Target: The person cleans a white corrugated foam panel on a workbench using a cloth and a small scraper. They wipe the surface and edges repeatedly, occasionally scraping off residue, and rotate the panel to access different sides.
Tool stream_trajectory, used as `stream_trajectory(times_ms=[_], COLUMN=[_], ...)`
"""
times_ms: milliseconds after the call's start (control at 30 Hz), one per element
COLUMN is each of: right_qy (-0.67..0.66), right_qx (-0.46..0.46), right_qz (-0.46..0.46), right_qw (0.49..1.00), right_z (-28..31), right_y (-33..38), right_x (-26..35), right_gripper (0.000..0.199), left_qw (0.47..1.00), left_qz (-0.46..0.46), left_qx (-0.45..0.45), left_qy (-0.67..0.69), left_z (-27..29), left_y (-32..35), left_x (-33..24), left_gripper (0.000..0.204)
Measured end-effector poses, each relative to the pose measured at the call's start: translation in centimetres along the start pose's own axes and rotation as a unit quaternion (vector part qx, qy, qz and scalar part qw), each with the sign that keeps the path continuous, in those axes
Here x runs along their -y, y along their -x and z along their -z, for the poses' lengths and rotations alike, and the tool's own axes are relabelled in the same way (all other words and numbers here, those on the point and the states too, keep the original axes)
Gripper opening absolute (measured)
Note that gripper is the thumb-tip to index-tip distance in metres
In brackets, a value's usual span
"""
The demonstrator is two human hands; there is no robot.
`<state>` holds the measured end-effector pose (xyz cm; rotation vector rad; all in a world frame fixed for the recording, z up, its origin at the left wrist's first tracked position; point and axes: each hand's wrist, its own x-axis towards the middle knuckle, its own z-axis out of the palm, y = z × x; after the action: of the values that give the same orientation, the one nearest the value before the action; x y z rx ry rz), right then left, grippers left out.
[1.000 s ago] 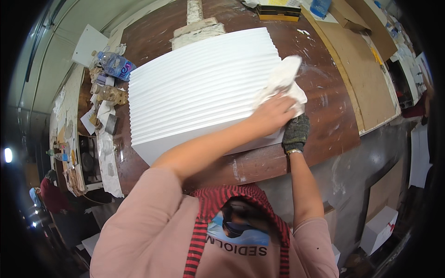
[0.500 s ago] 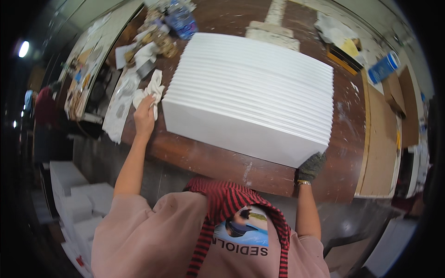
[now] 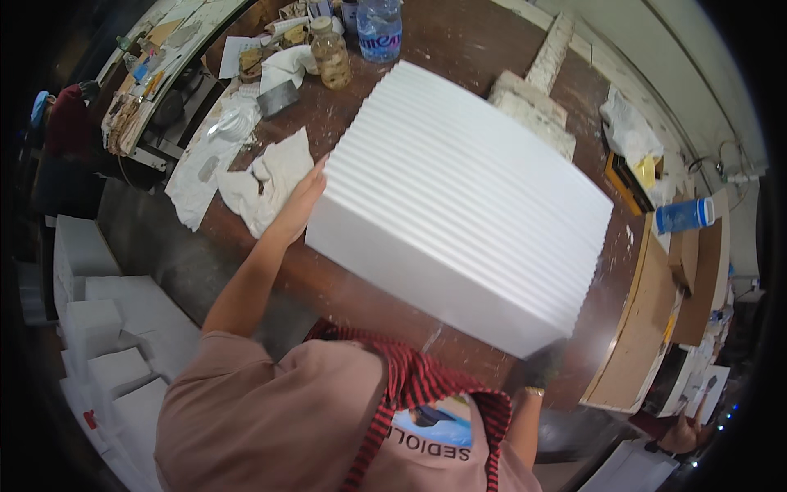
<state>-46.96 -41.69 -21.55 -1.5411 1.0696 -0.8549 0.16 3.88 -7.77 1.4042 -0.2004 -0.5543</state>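
Note:
A large white box-like piece [image 3: 459, 189] with a ribbed top and a smooth near side lies aslant on the brown table [image 3: 361, 299]. My bare left hand [image 3: 303, 203] grips its left edge, the fingertips partly out of sight behind the corner. Around its near right corner is my right hand [image 3: 541, 366] in a dark glove, blurred and half hidden below the piece. A crumpled off-white rag [image 3: 275, 176] lies on the table beside my left hand, apart from the fingers.
At the far left stand a glass jar [image 3: 330, 56] and a water bottle [image 3: 379, 31], near a grey block [image 3: 279, 99]. A blue canister [image 3: 684, 215] lies at the right. White blocks [image 3: 115, 328] are stacked low on the left. Another person's hand [image 3: 682, 433] shows at lower right.
The white ribbed piece has turned clockwise, its right end coming nearer. My left hand has let go of the rag and taken the piece's left edge. My right hand stays at the near right corner.

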Motion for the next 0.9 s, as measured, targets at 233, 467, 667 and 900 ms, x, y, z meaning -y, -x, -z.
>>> stream_trajectory(times_ms=[233, 467, 667, 900], right_qy=[-0.184, 0.058, 0.187, 0.043], right_qx=[0.193, 0.217, 0.147, 0.176], right_qz=[-0.109, -0.108, -0.184, -0.152], right_qw=[0.958, 0.968, 0.954, 0.972], right_z=[-2.3, -9.5, -13.5, -11.1], right_y=[-13.5, -25.9, -27.4, -30.5], right_x=[13.6, 12.9, 15.3, 11.8], right_gripper=[0.046, 0.063, 0.062, 0.067], left_qw=[0.997, 0.994, 0.992, 0.991], left_qz=[0.017, 0.047, 0.067, 0.006], left_qx=[0.022, 0.085, 0.1, 0.075], left_qy=[0.073, 0.045, 0.04, -0.11], left_z=[3.1, -0.5, -1.5, -1.0], left_y=[-8.3, -16.3, -17.2, -17.7], left_x=[-1.4, -2.9, -3.7, -2.3], left_gripper=[0.072, 0.073, 0.075, 0.092])
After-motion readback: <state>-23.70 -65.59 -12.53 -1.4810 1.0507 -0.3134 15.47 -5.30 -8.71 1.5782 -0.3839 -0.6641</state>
